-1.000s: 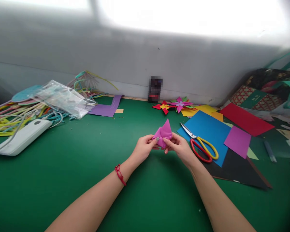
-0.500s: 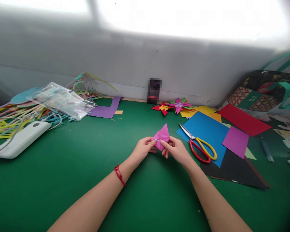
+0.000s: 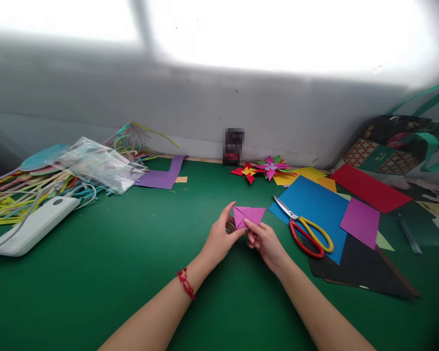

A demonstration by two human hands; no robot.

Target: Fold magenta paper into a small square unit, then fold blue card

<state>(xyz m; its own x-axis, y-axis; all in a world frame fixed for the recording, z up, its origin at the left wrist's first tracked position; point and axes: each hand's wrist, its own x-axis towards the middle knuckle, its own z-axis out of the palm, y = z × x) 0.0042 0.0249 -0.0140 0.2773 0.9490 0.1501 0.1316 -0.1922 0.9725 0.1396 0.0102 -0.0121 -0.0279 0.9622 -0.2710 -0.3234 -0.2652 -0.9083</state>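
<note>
A folded pink paper piece (image 3: 249, 215), now a flat triangle, is held between both my hands just above the green table (image 3: 113, 263). My left hand (image 3: 221, 240), with a red bracelet on its wrist, pinches the paper's left corner between thumb and fingers. My right hand (image 3: 265, 242) grips the paper's lower edge from the right with closed fingers.
Scissors with red and yellow handles (image 3: 305, 230) lie on a blue sheet (image 3: 314, 204) to the right, beside purple (image 3: 360, 222), red (image 3: 369, 187) and black sheets. Finished paper stars (image 3: 261, 168) sit by the wall. A white device (image 3: 32, 226), a clear bag (image 3: 95, 163) and coloured strips lie at left.
The pink paper, which stood up as a pointed shape, has been pressed into a flat triangle. Both hands have shifted slightly with it.
</note>
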